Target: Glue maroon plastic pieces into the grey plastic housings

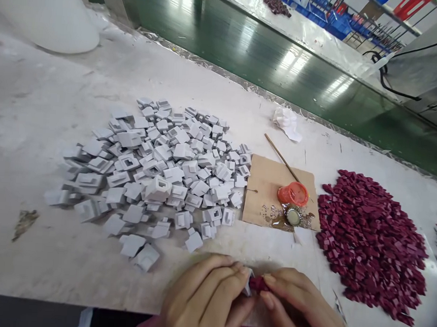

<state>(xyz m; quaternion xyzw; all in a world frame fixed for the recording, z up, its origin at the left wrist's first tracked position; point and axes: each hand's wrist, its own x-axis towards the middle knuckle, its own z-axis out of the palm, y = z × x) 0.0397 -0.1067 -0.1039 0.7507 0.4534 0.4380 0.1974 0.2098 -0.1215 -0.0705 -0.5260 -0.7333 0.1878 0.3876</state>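
Observation:
My left hand (206, 296) and my right hand (298, 306) meet at the table's near edge. Between their fingertips sit a small grey plastic piece (248, 281) and a small dark red piece (258, 283), pressed together; the left fingers pinch the grey one, the right fingers the red one. A wide heap of grey plastic pieces (158, 174) lies ahead on the left. On the right lies a heap of dark red pieces (372, 242).
A brown cardboard sheet (265, 181) between the heaps carries a red cap (293, 193), a metal bottle cap (293, 216) in a wet stain and a thin stick (280, 156). Crumpled white paper (286, 122) lies behind. A white rounded container (46, 10) stands far left. A green floor runs beyond the table.

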